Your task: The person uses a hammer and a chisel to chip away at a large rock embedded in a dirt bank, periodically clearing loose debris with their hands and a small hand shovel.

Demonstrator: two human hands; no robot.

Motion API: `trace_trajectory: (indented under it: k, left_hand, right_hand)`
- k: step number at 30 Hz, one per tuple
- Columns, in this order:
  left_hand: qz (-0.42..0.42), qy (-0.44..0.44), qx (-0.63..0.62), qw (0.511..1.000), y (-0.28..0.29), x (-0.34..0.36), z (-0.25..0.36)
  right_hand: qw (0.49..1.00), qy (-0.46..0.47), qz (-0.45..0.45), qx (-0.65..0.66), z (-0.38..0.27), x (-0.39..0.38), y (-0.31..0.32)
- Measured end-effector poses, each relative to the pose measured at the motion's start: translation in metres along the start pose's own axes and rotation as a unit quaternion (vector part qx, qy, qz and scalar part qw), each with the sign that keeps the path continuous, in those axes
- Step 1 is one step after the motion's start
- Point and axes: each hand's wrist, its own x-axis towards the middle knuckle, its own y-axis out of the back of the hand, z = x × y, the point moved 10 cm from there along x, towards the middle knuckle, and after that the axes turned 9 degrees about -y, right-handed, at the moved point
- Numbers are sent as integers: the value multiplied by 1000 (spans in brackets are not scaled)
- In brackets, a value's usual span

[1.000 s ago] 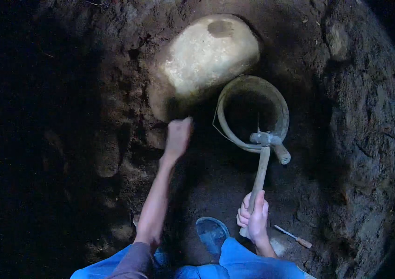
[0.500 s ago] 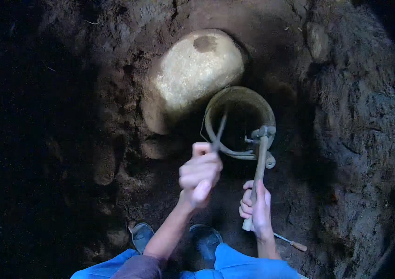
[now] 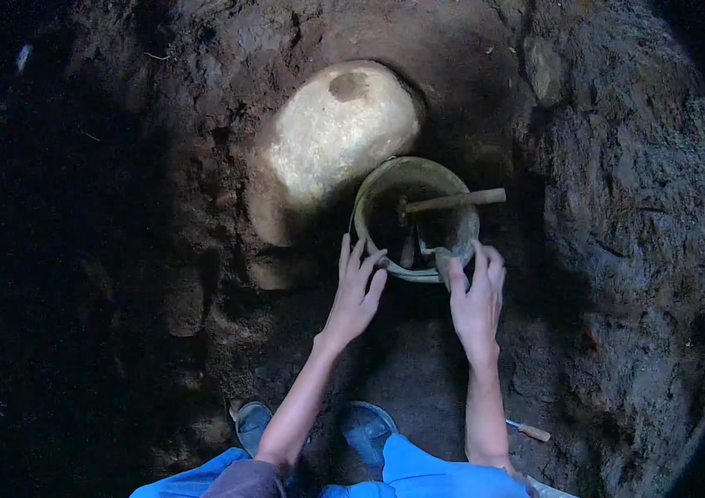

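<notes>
A round, dirt-stained bucket (image 3: 466, 180) stands on the soil in front of me. A hammer (image 3: 462, 200) lies in it, its wooden handle jutting over the right rim. Beside the hammer's head, a slim dark tool (image 3: 409, 246) leans inside; its kind is hard to make out. My left hand (image 3: 356, 286) is open at the near-left rim, fingers spread. At the near-right rim is my right hand (image 3: 477, 299), thumb and fingers apart on either side of the edge, holding nothing visible. A greyish lump (image 3: 443, 259) sits at the rim beside its thumb.
A large pale boulder (image 3: 340, 133) sits in the dirt just beyond the bucket. A rough earth or rock wall (image 3: 643, 249) rises on the right. On the ground at lower right lies a thin tool with a wooden handle (image 3: 532, 432), near my forearm. My shoes (image 3: 367, 427) are below.
The hammer has left my right hand and now lies in the bucket. My left hand has let go of the thin tool it held. Both hands have moved to the rim.
</notes>
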Motion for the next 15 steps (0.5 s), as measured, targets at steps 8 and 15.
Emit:
trace_trajectory:
  k: [8, 15]
  left_hand:
    - [-7, 3, -62, 998, 9, -5, -10]
    - [182, 91, -76, 976, 112, -36, -52]
  right_hand:
    - [920, -176, -309, 164, 35, -27, -74]
    - [841, -204, -243, 438, 0, -45, 25]
